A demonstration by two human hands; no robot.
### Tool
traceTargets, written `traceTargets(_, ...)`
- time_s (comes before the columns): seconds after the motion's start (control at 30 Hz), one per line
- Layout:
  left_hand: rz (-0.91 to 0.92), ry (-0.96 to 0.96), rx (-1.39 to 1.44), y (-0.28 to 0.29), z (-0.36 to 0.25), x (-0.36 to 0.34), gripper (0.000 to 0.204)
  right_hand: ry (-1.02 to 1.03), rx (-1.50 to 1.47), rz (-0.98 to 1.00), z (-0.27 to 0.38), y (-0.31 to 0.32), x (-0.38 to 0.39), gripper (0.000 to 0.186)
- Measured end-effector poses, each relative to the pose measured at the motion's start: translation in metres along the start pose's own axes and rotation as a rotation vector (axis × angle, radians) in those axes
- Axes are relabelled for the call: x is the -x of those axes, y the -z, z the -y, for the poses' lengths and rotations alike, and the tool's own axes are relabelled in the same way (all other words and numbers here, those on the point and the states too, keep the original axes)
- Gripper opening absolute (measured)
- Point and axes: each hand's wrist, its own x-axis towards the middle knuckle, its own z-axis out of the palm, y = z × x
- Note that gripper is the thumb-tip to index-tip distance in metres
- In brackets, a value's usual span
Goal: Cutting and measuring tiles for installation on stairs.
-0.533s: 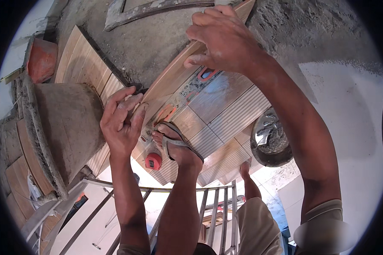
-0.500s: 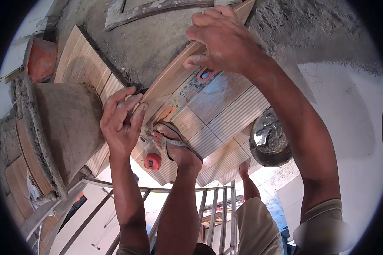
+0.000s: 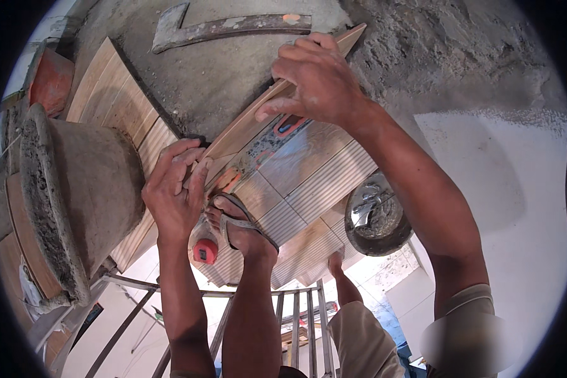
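Note:
A long wood-look plank (image 3: 233, 135) runs diagonally across the steps. My left hand (image 3: 175, 188) grips its lower-left end, fingertips curled at the edge. Farther up, my right hand (image 3: 315, 80) clasps the same plank, fingers over its top edge and thumb along the near side. Just below the plank lies a long level (image 3: 261, 148) with orange-rimmed openings, on wood-look tiles (image 3: 297, 164) with ribbed bands. A red tape measure (image 3: 205, 251) sits near my left wrist. My sandalled foot (image 3: 244, 236) stands between my arms.
A round metal bowl (image 3: 377, 211) is at right, beside a pale wall (image 3: 472, 176). At left are a curved concrete block (image 3: 94, 189), tiled treads (image 3: 113, 94) and an orange container (image 3: 50, 82). A metal railing (image 3: 138, 282) crosses below; a worn frame piece (image 3: 233, 26) lies on the concrete above.
The whole view has shifted slightly; the plank, both hands and surrounding things appear a little lower or further left. Both hands keep their hold on the plank.

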Motion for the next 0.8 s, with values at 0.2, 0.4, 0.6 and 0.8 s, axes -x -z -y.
traceTargets(0.2,0.008,0.036,-0.002,-0.0006,-0.0016,0.0008,0.015,-0.023,0.0,0.016,0.001,0.0006,0.0019,0.074)
traceTargets(0.4,0.003,0.045,0.019,0.001,0.0008,0.0017,0.016,-0.068,-0.015,0.089,0.0025,0.0044,0.0004,0.074)
traceTargets(0.6,0.022,0.09,0.075,-0.0004,-0.0015,0.0026,0.017,-0.076,0.014,0.101,0.0019,0.0063,0.0015,0.073)
traceTargets(0.8,-0.002,0.038,0.072,-0.0036,-0.0009,0.0018,0.021,-0.019,-0.004,-0.02,0.0021,0.0049,0.0049,0.066)
